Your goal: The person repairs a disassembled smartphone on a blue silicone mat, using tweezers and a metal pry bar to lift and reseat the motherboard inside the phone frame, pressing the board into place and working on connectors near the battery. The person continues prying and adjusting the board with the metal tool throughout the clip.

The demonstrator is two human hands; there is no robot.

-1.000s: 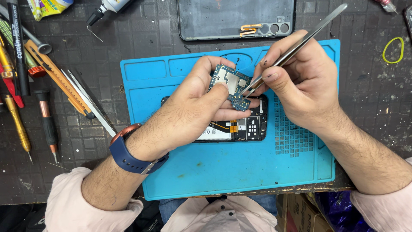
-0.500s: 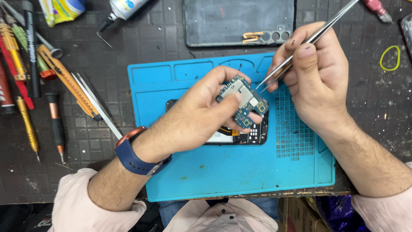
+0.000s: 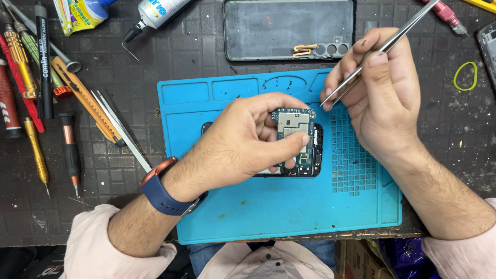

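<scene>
Two fingers of my left hand (image 3: pixel 243 139) pinch the circuit board (image 3: pixel 294 124) above the opened phone (image 3: pixel 312 155); my right hand (image 3: pixel 382 103) grips tweezers (image 3: pixel 372 54). A careless poke could scratch components.

From my remote seat, the blue mat (image 3: pixel 248 217) anchors the dark surface (image 3: pixel 196 46). Left of the mat I see screwdrivers (image 3: pixel 36 150), a marker (image 3: pixel 44 62) and an orange cutter (image 3: pixel 85 98); above it, a phone back cover (image 3: pixel 279 26) and glue bottle (image 3: pixel 160 10); right, a yellow rubber band (image 3: pixel 466 76).
</scene>
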